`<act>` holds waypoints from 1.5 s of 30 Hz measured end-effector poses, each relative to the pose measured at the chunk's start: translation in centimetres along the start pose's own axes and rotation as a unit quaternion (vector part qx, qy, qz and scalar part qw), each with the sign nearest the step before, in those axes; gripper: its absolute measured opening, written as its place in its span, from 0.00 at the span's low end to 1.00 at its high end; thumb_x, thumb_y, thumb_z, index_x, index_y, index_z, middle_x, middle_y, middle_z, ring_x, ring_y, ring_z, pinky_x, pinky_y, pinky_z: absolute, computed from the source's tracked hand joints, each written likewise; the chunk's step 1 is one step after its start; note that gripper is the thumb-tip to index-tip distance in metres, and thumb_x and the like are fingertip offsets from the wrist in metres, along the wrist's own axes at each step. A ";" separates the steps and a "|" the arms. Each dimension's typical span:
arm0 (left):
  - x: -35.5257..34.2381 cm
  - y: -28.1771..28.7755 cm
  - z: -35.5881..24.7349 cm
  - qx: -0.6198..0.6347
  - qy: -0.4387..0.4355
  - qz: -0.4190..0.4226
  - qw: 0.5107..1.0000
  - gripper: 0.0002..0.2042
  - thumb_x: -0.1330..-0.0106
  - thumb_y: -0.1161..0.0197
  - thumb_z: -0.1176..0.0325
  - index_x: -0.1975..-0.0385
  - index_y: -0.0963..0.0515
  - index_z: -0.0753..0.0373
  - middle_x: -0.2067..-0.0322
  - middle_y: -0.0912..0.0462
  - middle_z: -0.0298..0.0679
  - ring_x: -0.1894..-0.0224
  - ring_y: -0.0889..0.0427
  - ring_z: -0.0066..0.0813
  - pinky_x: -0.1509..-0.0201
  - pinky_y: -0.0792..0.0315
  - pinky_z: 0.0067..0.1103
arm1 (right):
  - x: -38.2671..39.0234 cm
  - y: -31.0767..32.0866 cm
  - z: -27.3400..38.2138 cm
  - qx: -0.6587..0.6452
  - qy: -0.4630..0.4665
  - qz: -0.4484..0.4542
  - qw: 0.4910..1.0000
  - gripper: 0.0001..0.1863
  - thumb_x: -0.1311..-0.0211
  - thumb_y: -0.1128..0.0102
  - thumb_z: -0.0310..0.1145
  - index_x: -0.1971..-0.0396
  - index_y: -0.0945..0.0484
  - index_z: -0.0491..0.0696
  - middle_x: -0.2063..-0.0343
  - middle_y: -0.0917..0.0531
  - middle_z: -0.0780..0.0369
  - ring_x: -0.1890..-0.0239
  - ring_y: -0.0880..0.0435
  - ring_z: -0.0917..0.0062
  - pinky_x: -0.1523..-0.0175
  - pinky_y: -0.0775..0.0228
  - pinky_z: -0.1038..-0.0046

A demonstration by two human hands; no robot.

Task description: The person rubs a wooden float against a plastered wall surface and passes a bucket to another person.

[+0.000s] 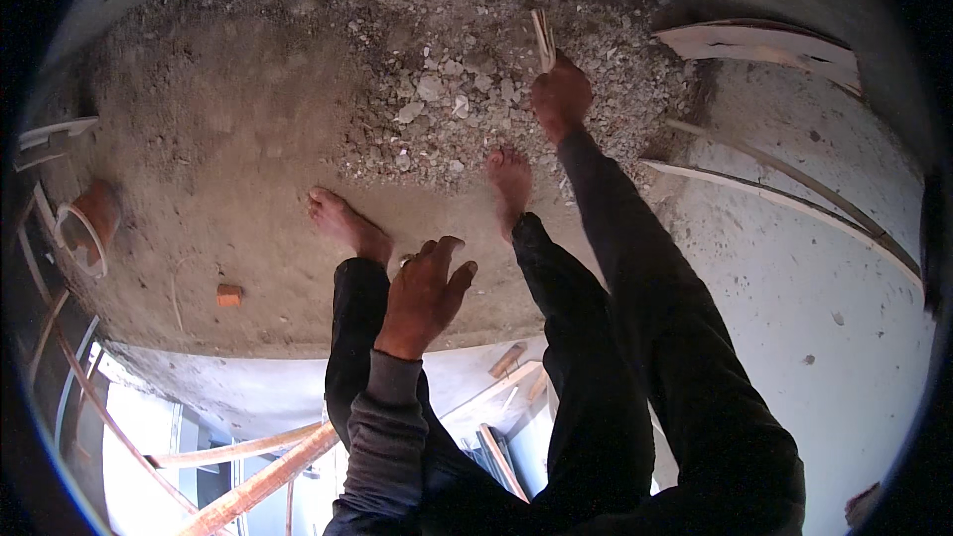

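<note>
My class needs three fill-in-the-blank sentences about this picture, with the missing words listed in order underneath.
1. The right hand grips a slim pale object, while the left hand is ____.
2. The small block on the floor is ____ in colour.
3. Wearing no shoes, both feet are ____.

Missing words: empty; orange; bare.

The brown dirt floor (218,159) is strewn with grey and white rubble (427,89) toward its far edge. Near its left edge a reddish tub (101,206) is seen, with a small orange block (229,295) closer to the near edge. Two bare feet (347,222) are planted between block and rubble.
</note>
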State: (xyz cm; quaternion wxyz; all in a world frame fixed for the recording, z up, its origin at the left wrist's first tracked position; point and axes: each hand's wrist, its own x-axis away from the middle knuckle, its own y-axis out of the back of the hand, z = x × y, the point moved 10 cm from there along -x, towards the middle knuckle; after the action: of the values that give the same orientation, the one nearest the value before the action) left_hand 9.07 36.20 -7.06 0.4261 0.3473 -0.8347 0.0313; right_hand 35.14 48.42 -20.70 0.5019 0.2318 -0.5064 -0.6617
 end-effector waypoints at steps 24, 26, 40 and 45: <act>0.4 0.6 0.2 0.003 0.032 0.021 0.999 0.15 0.39 0.42 0.66 0.55 0.29 0.65 0.63 0.22 0.51 0.59 0.20 0.43 0.56 0.28 0.30 | 2.8 -7.2 -9.7 -0.376 -0.027 0.196 0.905 0.19 0.41 0.45 0.31 0.51 0.32 0.40 0.56 0.24 0.58 0.54 0.24 0.71 0.49 0.30 0.64; 0.0 0.4 -0.2 -0.007 0.021 0.025 0.999 0.15 0.38 0.42 0.65 0.55 0.29 0.65 0.63 0.22 0.51 0.59 0.20 0.43 0.57 0.28 0.30 | 2.8 -6.4 -9.4 -0.468 -0.064 0.186 0.862 0.20 0.42 0.44 0.32 0.51 0.32 0.40 0.57 0.24 0.59 0.55 0.24 0.71 0.48 0.31 0.65; 0.2 0.3 0.8 0.026 0.019 0.006 0.999 0.15 0.40 0.41 0.65 0.58 0.28 0.66 0.61 0.23 0.52 0.60 0.22 0.49 0.57 0.29 0.33 | 16.2 11.0 -20.7 -0.210 -0.267 -0.091 0.936 0.11 0.56 0.39 0.27 0.70 0.25 0.40 0.75 0.21 0.63 0.72 0.26 0.76 0.63 0.33 0.72; 0.2 -0.3 1.1 0.018 0.021 0.018 0.999 0.15 0.40 0.41 0.65 0.57 0.28 0.66 0.61 0.23 0.52 0.59 0.22 0.48 0.57 0.29 0.32 | 26.2 8.0 -25.9 -0.134 -0.351 -0.131 0.917 0.12 0.53 0.41 0.29 0.67 0.25 0.40 0.68 0.21 0.61 0.65 0.25 0.75 0.62 0.34 0.71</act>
State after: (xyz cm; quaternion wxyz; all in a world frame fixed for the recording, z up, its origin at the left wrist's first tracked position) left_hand 8.40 35.52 -7.71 0.4366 0.3390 -0.8311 0.0614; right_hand 49.51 13.66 -18.01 0.2276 -0.0209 -0.5216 -0.8220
